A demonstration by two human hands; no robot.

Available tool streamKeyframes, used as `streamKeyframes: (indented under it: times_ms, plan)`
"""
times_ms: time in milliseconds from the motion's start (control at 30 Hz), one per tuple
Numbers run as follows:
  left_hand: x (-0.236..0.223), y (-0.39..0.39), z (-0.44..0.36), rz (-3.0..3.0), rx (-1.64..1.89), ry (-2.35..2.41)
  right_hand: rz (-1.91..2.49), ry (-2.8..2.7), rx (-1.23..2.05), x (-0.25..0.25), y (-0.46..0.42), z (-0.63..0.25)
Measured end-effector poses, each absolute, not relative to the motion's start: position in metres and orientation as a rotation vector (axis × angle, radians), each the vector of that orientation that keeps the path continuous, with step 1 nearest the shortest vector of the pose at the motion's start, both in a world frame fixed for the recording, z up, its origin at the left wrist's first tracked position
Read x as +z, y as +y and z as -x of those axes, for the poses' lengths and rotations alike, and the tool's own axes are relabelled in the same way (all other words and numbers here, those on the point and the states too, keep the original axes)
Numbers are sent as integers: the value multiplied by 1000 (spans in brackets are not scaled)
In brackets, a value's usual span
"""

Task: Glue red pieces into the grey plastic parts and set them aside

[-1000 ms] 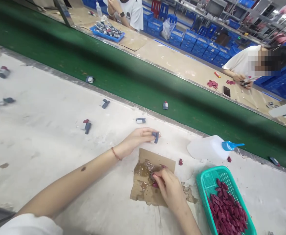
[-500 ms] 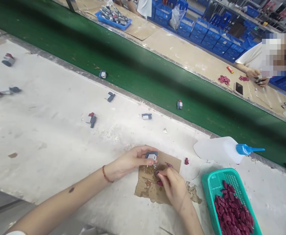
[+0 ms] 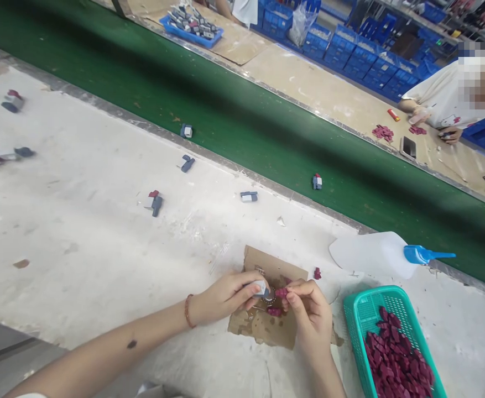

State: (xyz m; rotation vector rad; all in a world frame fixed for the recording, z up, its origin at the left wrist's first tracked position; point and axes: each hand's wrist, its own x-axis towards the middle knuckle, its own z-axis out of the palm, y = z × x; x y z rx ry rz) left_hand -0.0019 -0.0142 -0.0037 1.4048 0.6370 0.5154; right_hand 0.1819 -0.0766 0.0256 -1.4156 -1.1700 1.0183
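The left hand [image 3: 225, 298] is above the left part of the cardboard [image 3: 283, 265], and its grip is closed on a grey part [image 3: 260, 288], pinched between thumb and fingers. The right hand [image 3: 313, 318] is at the right side of the cardboard. Its grip pinches a red piece [image 3: 282, 292] at the fingertips, and this piece points to the left, toward the grey part. Between the two hands there is a small round thing [image 3: 269, 298]; whether the grey part touches it, I cannot tell. A second red piece [image 3: 274, 312] lies on the cardboard, a little nearer.

To the right stands a green basket [image 3: 352, 326] with a red pile [image 3: 397, 354] inside. Behind the basket, on the far side, a white bottle [image 3: 370, 251] lies with its blue nozzle to the right. Several grey assemblies [image 3: 248, 197] lie on the white surface [image 3: 134, 276], far and to the left. Beyond it runs the green belt [image 3: 242, 138], which carries two more. At the far right, a co-worker [image 3: 445, 99] sits behind another surface [image 3: 300, 85].
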Motion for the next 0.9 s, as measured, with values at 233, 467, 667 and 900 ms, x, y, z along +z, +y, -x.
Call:
streamKeyframes:
  times_ms: [233,467,667,900]
  plan:
    - [-2,-14,1,-1492,488,643,1394,-1248,1025,24,-72,-171]
    - [0,-13,0,-1540,468,669,1423,-1313,1025,17,-72,-169]
    - [-1,-15,-1,-1588,434,732,1435,-1454,904,14,-76,-163]
    - [4,-18,1,-1691,425,681,1505,-1616,894,42,-84,-183]
